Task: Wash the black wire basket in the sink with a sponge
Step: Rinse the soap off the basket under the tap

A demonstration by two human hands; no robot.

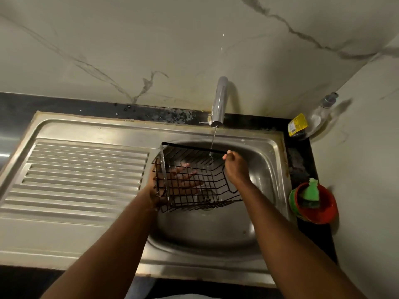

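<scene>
Wire basket (195,148) tilted in the sink (271,147), under the tap (219,102).
From the sink's middle, the tap stands at 12 o'clock, the drainboard (75,180) lies at 9, a bottle (317,117) stands on the counter (301,167) at 2, and a bowl (323,210) holding the sponge (311,190) sits at 3. The left hand (156,190) is at the basket's 8, the right hand (234,167) at its 2.

Your left hand (172,180) shows only through the wires of the black wire basket (194,147), its thumb not to be made out; the drain (207,199) beneath is half covered by the same mesh. The print on the yellow label (297,125) of the bottle (317,116) is too small to read; the lower part of the green sponge (311,190) sinks out of sight inside the red bowl (323,214).
</scene>
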